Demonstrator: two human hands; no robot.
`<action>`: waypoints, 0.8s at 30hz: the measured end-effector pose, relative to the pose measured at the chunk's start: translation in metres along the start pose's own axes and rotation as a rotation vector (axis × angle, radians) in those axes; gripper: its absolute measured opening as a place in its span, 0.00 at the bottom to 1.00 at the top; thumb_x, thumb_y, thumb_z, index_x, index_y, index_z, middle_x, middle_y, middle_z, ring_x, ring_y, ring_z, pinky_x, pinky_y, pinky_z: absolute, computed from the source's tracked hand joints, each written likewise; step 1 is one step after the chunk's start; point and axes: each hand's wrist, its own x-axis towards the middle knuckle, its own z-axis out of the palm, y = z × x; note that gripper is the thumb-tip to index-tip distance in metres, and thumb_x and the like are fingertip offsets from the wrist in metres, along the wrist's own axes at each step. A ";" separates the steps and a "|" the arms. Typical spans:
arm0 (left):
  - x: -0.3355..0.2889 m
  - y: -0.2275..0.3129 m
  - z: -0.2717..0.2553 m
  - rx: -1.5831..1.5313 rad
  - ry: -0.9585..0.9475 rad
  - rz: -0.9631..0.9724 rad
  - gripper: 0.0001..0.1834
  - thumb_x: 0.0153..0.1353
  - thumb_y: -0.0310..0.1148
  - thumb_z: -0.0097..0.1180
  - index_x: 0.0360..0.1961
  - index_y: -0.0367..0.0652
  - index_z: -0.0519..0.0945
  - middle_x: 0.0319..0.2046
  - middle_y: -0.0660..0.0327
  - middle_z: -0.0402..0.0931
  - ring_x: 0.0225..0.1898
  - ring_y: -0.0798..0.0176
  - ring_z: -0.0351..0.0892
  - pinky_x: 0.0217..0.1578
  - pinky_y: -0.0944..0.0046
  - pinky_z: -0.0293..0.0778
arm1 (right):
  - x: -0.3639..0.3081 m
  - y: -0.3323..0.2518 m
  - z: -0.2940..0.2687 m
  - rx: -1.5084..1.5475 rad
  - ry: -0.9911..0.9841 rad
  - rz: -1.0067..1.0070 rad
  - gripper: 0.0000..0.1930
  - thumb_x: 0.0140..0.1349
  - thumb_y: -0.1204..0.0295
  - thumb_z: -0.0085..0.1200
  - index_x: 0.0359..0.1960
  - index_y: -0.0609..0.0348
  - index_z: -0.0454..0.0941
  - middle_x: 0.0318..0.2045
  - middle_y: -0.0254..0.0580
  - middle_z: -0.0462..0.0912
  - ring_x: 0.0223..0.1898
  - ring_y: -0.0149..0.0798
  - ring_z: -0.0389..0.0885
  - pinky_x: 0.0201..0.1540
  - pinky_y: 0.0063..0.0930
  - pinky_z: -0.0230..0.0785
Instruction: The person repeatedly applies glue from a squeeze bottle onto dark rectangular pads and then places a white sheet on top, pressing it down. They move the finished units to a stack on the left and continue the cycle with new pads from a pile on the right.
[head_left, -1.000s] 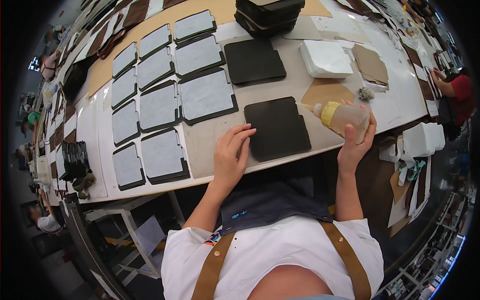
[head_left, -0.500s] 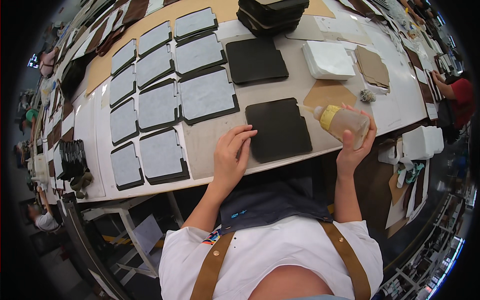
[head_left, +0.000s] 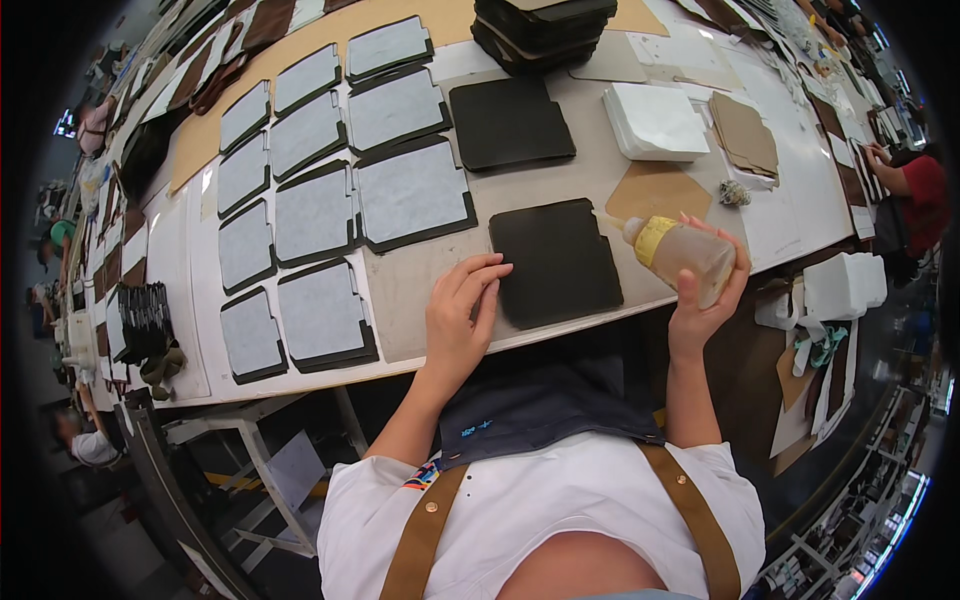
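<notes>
My right hand is wrapped round a translucent squeeze bottle with a yellow band near its neck. The tilted bottle's nozzle points left, over the right upper edge of a black flat panel lying near the table's front edge. At that panel's left edge, the fingertips of my left hand rest with the fingers stretched out and nothing gripped. Farther back lies a second black panel. Left of both, several black panels topped with pale grey sheets are laid out in overlapping rows.
A tall stack of black pieces stands at the back. Right of it are a white stack, brown card pieces and a small speckled lump. A person in a red sleeve is at the far right. White foam-like blocks sit below the right edge.
Almost nothing differs. The bottle and my right hand have shifted very slightly left and down; my left hand stays at the panel's edge.
</notes>
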 end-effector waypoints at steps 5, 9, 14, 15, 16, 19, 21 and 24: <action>0.000 0.000 -0.001 -0.006 -0.003 -0.006 0.13 0.63 0.19 0.54 0.46 0.40 0.84 0.49 0.56 0.83 0.50 0.55 0.82 0.49 0.62 0.75 | -0.003 -0.002 0.004 0.012 -0.011 -0.010 0.35 0.63 0.58 0.67 0.62 0.62 0.61 0.55 0.57 0.77 0.59 0.50 0.78 0.65 0.44 0.68; -0.002 -0.001 -0.001 -0.085 -0.003 -0.046 0.12 0.65 0.20 0.53 0.46 0.39 0.84 0.49 0.55 0.82 0.51 0.57 0.81 0.50 0.63 0.75 | -0.006 -0.002 0.009 0.012 -0.042 -0.037 0.35 0.63 0.58 0.67 0.62 0.62 0.61 0.55 0.57 0.77 0.59 0.50 0.78 0.64 0.43 0.68; -0.002 -0.001 -0.001 -0.241 0.085 -0.076 0.11 0.66 0.20 0.53 0.45 0.39 0.84 0.47 0.55 0.82 0.48 0.56 0.81 0.50 0.62 0.74 | -0.008 -0.006 0.020 0.004 -0.095 -0.083 0.35 0.62 0.58 0.68 0.61 0.62 0.61 0.55 0.58 0.77 0.58 0.50 0.78 0.63 0.42 0.69; -0.002 0.000 -0.003 -0.254 0.104 -0.077 0.11 0.66 0.19 0.52 0.45 0.39 0.84 0.46 0.55 0.82 0.48 0.56 0.81 0.51 0.63 0.74 | -0.009 -0.007 0.023 0.005 -0.107 -0.087 0.35 0.61 0.58 0.68 0.61 0.62 0.61 0.55 0.58 0.77 0.58 0.50 0.78 0.62 0.42 0.69; -0.003 0.000 -0.004 -0.267 0.124 -0.078 0.11 0.67 0.19 0.52 0.45 0.38 0.83 0.45 0.54 0.82 0.47 0.57 0.81 0.51 0.63 0.74 | -0.009 -0.008 0.025 0.009 -0.118 -0.090 0.36 0.61 0.58 0.68 0.61 0.62 0.60 0.55 0.58 0.77 0.58 0.50 0.78 0.63 0.42 0.69; -0.004 -0.002 -0.006 -0.277 0.164 -0.062 0.10 0.67 0.19 0.51 0.45 0.36 0.83 0.43 0.55 0.81 0.47 0.59 0.81 0.50 0.64 0.74 | -0.011 -0.010 0.034 0.025 -0.150 -0.103 0.36 0.61 0.59 0.69 0.62 0.62 0.60 0.55 0.58 0.77 0.59 0.51 0.78 0.63 0.43 0.69; -0.006 -0.005 -0.008 -0.295 0.162 -0.075 0.10 0.68 0.20 0.50 0.45 0.35 0.82 0.44 0.55 0.81 0.48 0.60 0.80 0.52 0.65 0.72 | -0.011 -0.010 0.040 0.036 -0.169 -0.119 0.36 0.61 0.59 0.69 0.62 0.62 0.60 0.55 0.59 0.77 0.59 0.51 0.78 0.63 0.43 0.70; -0.009 -0.009 -0.007 -0.366 0.160 -0.108 0.10 0.69 0.20 0.49 0.45 0.34 0.81 0.44 0.55 0.80 0.48 0.62 0.79 0.53 0.65 0.72 | -0.012 -0.009 0.046 0.037 -0.207 -0.141 0.37 0.61 0.59 0.69 0.62 0.62 0.59 0.55 0.59 0.77 0.59 0.52 0.78 0.62 0.43 0.70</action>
